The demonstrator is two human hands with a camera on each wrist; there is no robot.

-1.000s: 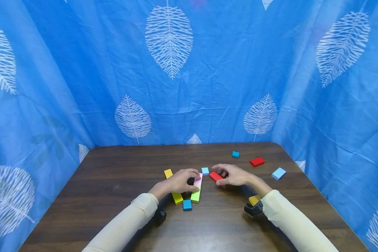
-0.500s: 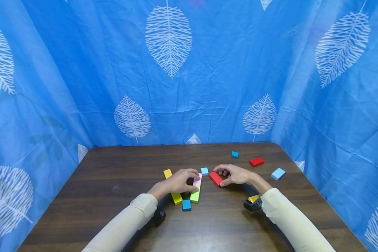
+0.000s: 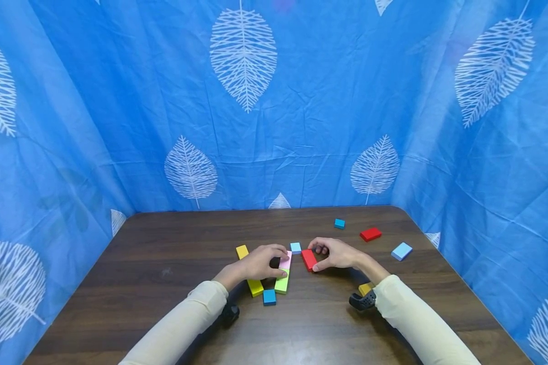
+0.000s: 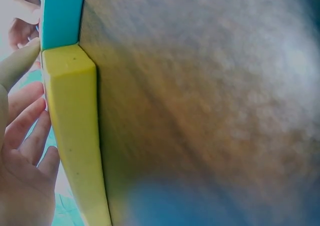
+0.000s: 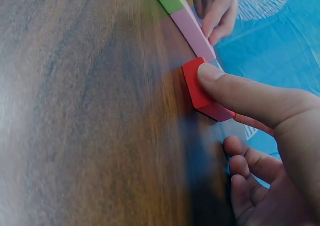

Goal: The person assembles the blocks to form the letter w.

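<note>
Two bare hands work at the middle of a dark wooden table (image 3: 164, 253). Farthest left lies a long yellow wooden block (image 3: 249, 270), with a small teal square block (image 3: 269, 297) at its near end. The left hand (image 3: 260, 262) rests over the yellow block, fingers curled onto a pink rectangular block (image 3: 285, 261) that butts against a light green rectangular block (image 3: 282, 284). A small pale blue square block (image 3: 295, 248) sits just beyond. Next, the right hand (image 3: 335, 253) pinches a red rectangular block (image 3: 308, 259) between thumb and fingers, just beside the pink one. Further right lie another small teal block (image 3: 339, 223), a second red block (image 3: 370, 234) and a pale blue rectangular block (image 3: 402, 251).
</note>
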